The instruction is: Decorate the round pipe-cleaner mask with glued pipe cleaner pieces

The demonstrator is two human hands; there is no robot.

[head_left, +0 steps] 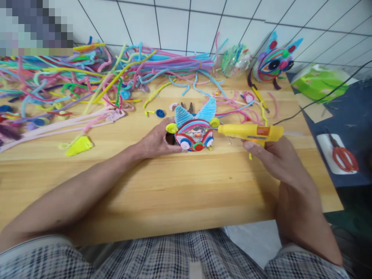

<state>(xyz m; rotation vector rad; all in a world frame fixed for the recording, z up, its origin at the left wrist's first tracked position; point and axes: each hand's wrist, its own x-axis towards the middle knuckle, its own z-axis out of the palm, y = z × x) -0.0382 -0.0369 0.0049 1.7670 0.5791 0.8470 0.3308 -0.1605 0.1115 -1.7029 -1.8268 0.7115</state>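
Along the counter [186,190] you had a broad band of wood between the work and the near edge, with pipe cleaners [174,64] crowding the far left. Your left hand [157,139] was half curled, thumb and fingers gripping the left side of the decorated face [197,124] at the middle, its ears pointing far, while your right hand [277,157] wrapped round one yellow glue gun [238,131], long axis left to right, nozzle leftward at the face. You had two blue ears and two yellow coils on it.
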